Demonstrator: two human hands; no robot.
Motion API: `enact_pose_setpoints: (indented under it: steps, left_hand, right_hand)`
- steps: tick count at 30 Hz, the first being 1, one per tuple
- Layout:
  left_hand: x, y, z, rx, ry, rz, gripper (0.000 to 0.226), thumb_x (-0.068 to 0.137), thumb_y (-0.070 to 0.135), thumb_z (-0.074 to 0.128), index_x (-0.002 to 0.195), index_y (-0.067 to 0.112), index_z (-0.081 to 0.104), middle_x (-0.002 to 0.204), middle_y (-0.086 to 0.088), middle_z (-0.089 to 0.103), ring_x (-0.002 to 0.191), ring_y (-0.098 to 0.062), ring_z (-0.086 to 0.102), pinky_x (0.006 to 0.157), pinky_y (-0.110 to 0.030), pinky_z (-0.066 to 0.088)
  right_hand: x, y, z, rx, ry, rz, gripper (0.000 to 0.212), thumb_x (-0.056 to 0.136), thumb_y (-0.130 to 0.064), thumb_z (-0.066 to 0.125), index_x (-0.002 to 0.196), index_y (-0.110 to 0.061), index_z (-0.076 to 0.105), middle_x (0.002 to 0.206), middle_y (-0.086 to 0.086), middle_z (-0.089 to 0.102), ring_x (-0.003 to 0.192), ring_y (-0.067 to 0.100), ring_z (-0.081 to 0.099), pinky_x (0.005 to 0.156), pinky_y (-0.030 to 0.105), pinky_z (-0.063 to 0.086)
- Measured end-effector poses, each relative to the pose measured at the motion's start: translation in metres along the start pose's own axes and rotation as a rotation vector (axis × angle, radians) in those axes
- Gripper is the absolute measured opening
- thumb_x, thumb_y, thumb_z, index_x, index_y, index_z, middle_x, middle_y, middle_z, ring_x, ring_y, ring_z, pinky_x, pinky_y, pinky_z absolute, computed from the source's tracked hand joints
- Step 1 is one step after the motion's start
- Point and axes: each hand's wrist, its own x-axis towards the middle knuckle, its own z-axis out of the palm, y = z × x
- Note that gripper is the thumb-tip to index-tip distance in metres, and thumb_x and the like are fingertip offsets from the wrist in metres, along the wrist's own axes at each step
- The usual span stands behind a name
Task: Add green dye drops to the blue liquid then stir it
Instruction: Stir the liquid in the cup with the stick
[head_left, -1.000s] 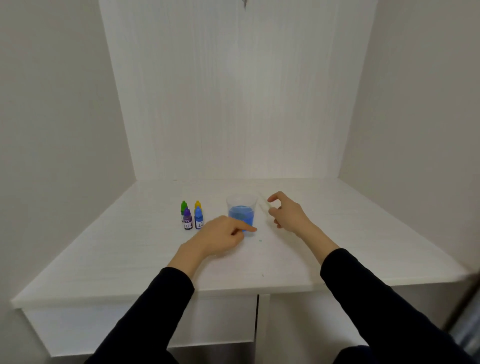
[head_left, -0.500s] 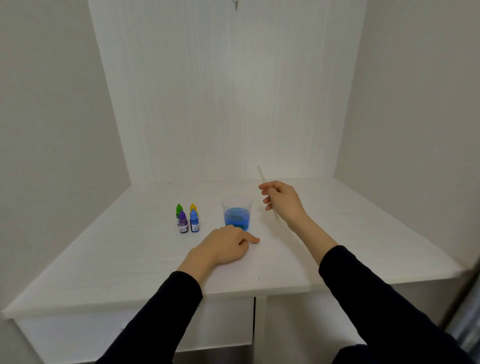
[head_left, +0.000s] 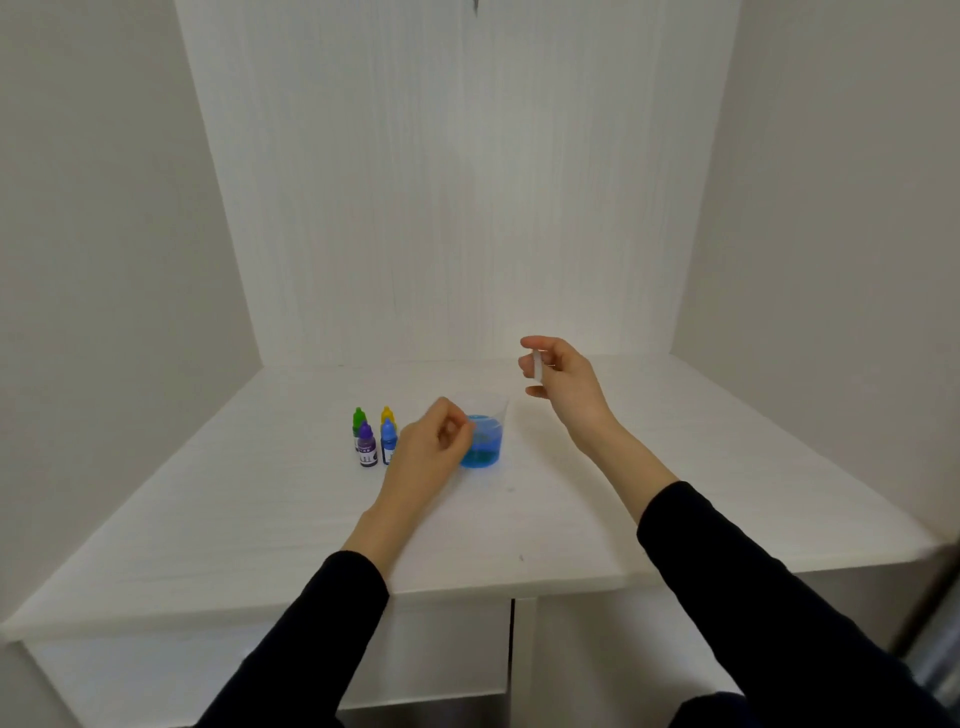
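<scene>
A: Cup?
B: Clear cup (head_left: 485, 439) of blue liquid (head_left: 483, 449) mid-table (head_left: 260, 519), just right of four small dye bottles. Green bottle (head_left: 358, 420) back left, yellow bottle (head_left: 387, 415) beside it, purple bottle (head_left: 367, 444) and blue bottle (head_left: 388, 441) in front.
A: Left hand?
B: Left hand (head_left: 428, 454) at the cup's left side, fingers curled toward the wall; whether they touch it I cannot tell.
A: Right?
B: Right hand (head_left: 563, 376) raised right of the cup, thumb and fingers pinching a pale stick (head_left: 536, 366), blurred, above the table.
</scene>
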Motion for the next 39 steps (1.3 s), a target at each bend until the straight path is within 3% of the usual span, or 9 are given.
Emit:
enact_pose_setpoints:
  steps: [3,5,8,13,18,25,29,34,39]
  left_hand:
    - [0.007,0.002,0.0,-0.067,0.146,0.017,0.016,0.089,0.021,0.065,0.081,0.017,0.051,0.079,0.004,0.055,0.068,0.001,0.048,0.063,-0.011,0.037]
    - [0.011,-0.001,0.002,-0.038,0.181,0.014,0.021,0.086,0.025,0.069,0.099,0.021,0.053,0.102,0.007,0.055,0.086,-0.001,0.051,0.072,-0.013,0.038]
    - [0.015,-0.009,0.007,-0.041,0.115,-0.071,0.057,0.082,0.022,0.073,0.131,0.024,0.043,0.129,0.009,0.041,0.111,-0.007,0.043,0.091,-0.022,0.037]
    - [0.02,-0.018,0.016,-0.147,-0.085,-0.217,0.088,0.08,0.019,0.074,0.149,0.027,0.019,0.149,0.003,0.032,0.131,-0.013,0.036,0.099,-0.025,0.035]
    - [0.025,-0.022,0.025,-0.171,-0.148,-0.331,0.097,0.079,0.023,0.076,0.151,0.022,0.011,0.149,-0.004,0.036,0.116,-0.011,0.041,0.094,-0.024,0.038]
    - [0.023,-0.028,0.026,-0.165,-0.216,-0.318,0.087,0.073,0.03,0.08,0.145,0.022,0.031,0.134,0.006,0.052,0.115,-0.011,0.05,0.092,-0.023,0.041]
    - [0.019,-0.027,0.025,-0.181,-0.242,-0.299,0.084,0.072,0.031,0.081,0.141,0.023,0.034,0.126,0.009,0.054,0.113,-0.011,0.052,0.087,-0.02,0.044]
    - [0.018,-0.026,0.02,-0.208,-0.257,-0.301,0.078,0.072,0.027,0.082,0.135,0.023,0.037,0.123,0.009,0.055,0.106,-0.007,0.057,0.09,-0.027,0.05]
    - [0.019,-0.024,0.014,-0.181,-0.293,-0.288,0.072,0.072,0.03,0.081,0.131,0.027,0.038,0.119,0.015,0.055,0.102,-0.001,0.056,0.076,-0.014,0.048]
  right_hand:
    - [0.004,-0.001,0.005,-0.047,0.044,-0.035,0.019,0.097,-0.021,0.045,0.108,-0.021,0.061,0.089,-0.005,0.06,0.08,0.005,0.058,0.066,0.017,0.05]
    - [0.007,-0.002,0.007,-0.048,0.074,-0.054,0.022,0.098,-0.024,0.043,0.107,-0.019,0.062,0.085,-0.005,0.061,0.077,0.006,0.058,0.065,0.018,0.05]
    - [0.01,-0.004,0.009,-0.036,0.09,-0.072,0.022,0.098,-0.024,0.042,0.105,-0.018,0.063,0.081,-0.005,0.061,0.073,0.007,0.058,0.063,0.019,0.049]
    - [0.013,-0.001,0.011,-0.05,0.077,-0.071,0.022,0.098,-0.024,0.042,0.103,-0.018,0.063,0.08,-0.004,0.062,0.073,0.009,0.059,0.064,0.02,0.048]
    - [0.011,0.003,0.011,-0.055,0.047,-0.051,0.024,0.098,-0.024,0.042,0.103,-0.017,0.064,0.08,-0.004,0.063,0.071,0.008,0.059,0.063,0.019,0.048]
    - [0.009,0.004,0.01,-0.085,0.036,-0.053,0.024,0.098,-0.025,0.042,0.102,-0.017,0.064,0.079,-0.004,0.063,0.071,0.009,0.059,0.063,0.018,0.048]
    - [0.008,0.003,0.01,-0.094,0.031,-0.058,0.026,0.098,-0.027,0.041,0.097,-0.018,0.065,0.075,-0.004,0.062,0.067,0.008,0.059,0.062,0.019,0.047]
    - [0.01,-0.002,0.007,-0.144,0.06,-0.047,0.037,0.098,-0.038,0.04,0.083,-0.018,0.067,0.064,-0.005,0.055,0.059,0.009,0.052,0.059,0.02,0.045]
    - [0.018,-0.009,0.005,-0.278,0.083,-0.102,0.023,0.095,-0.032,0.045,0.087,-0.021,0.064,0.065,-0.008,0.053,0.059,0.006,0.049,0.058,0.018,0.038]
